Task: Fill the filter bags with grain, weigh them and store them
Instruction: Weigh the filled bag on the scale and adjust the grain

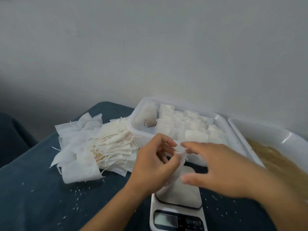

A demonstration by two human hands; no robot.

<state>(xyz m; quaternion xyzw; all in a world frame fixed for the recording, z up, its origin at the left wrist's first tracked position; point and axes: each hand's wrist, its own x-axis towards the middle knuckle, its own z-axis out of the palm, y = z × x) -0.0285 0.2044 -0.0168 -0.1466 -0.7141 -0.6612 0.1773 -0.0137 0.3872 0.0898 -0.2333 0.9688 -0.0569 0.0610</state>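
Note:
An empty white filter bag [177, 170] hangs above the small white kitchen scale [178, 212]. My left hand [150, 165] pinches the bag's top edge with curled fingers. My right hand [221, 169] is blurred, with its fingertips at the same top edge; the thumb is spread below. Left of my hands lies a loose heap of empty filter bags [93, 147] with strings. A clear plastic container [138, 127] behind the scale holds several rows of filled bags [190, 129]. At the right edge a white tray [266, 130] holds brownish grain [283, 165].
Everything stands on a dark blue cloth [41, 197] sprinkled with stray grains. A pale wall rises right behind the containers. The scale's display [165, 220] is dim and unreadable.

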